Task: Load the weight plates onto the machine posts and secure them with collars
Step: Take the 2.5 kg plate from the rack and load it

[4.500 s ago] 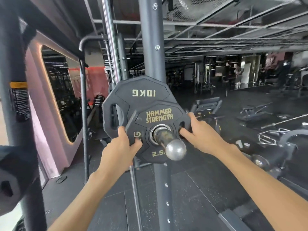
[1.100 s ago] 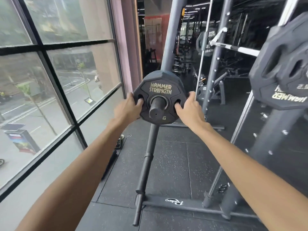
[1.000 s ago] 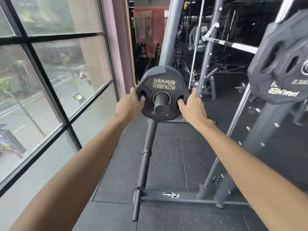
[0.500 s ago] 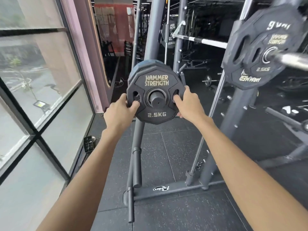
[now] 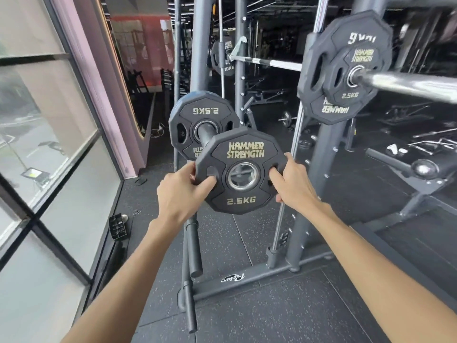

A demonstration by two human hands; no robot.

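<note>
I hold a black 2.5 kg Hammer Strength plate [image 5: 241, 174] upright in front of me, clear of any post. My left hand [image 5: 181, 194] grips its left grip hole and my right hand [image 5: 293, 185] grips its right one. Just behind it, a second 2.5 kg plate [image 5: 195, 120] stays on the dark storage peg [image 5: 205, 131] of the rack, with a bluish plate behind it. At the upper right, the machine's chrome bar sleeve [image 5: 405, 85] carries a 10 kg plate [image 5: 319, 70] with a 2.5 kg plate [image 5: 346, 78] outside it. No collar is in view.
Large windows [image 5: 47, 125] line the left side. Empty storage pegs [image 5: 191, 246] stick out low on the rack, whose base frame [image 5: 247, 280] crosses the rubber floor. The machine's grey upright [image 5: 319, 184] stands right of my hands. A small black item [image 5: 118, 226] lies by the window.
I have pulled the 2.5 kg plate off the storage peg towards me, which uncovered another 2.5 kg plate behind it. My view has swung right, so the loaded bar sleeve shows more.
</note>
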